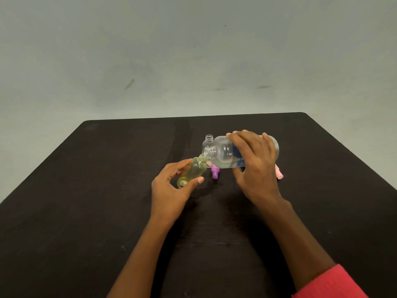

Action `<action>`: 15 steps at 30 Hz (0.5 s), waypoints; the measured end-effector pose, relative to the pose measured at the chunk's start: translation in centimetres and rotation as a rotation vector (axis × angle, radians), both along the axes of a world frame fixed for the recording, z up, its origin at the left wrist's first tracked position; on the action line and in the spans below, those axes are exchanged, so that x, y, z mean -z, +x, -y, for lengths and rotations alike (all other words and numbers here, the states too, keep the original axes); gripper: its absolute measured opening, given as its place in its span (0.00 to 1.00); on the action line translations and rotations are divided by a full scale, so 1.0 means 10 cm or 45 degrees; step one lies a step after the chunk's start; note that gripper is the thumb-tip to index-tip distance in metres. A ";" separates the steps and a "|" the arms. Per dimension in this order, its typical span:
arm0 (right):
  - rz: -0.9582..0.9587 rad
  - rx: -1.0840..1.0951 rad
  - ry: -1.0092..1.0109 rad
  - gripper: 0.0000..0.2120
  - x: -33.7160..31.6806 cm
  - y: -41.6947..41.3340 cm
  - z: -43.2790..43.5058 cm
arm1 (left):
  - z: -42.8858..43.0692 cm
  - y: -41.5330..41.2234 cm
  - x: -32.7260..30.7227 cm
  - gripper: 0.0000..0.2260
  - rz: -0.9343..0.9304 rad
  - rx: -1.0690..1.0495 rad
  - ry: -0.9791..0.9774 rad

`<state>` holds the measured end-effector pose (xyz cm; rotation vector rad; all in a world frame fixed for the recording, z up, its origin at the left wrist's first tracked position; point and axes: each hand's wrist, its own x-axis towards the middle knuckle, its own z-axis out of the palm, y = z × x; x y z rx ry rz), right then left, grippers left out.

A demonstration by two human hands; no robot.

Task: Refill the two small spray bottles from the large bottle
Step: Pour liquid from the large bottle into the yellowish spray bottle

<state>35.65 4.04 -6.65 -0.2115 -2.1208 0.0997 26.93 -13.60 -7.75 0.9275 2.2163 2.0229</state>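
At frame centre, the left hand (171,190) curls its fingers and thumb round the small yellow-green transparent bottle (192,172), which is tilted with its open neck towards the upper right. The right hand (255,164) grips the large clear plastic bottle with blue label (223,153), held nearly horizontal, mouth at the small bottle's neck. The second small clear bottle (208,141) stands uncapped just behind. A purple spray cap (215,172) and a pink spray cap (279,173) lie on the black tabletop (86,190).

— Where's the large bottle (223,153)?
— Right of the small bottle (195,169), mouths meeting, above the desk (96,190).
— The second small bottle (208,141)?
— Behind them. A spray cap (215,172) lies beneath, the other cap (279,174) farther right.
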 end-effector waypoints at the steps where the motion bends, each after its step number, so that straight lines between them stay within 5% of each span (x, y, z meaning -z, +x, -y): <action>1: -0.003 0.003 0.007 0.39 0.00 0.00 0.00 | 0.00 0.00 0.00 0.20 0.002 -0.003 0.001; 15: -0.010 0.048 0.039 0.40 -0.02 0.00 0.00 | -0.01 -0.01 0.01 0.19 -0.032 -0.017 0.013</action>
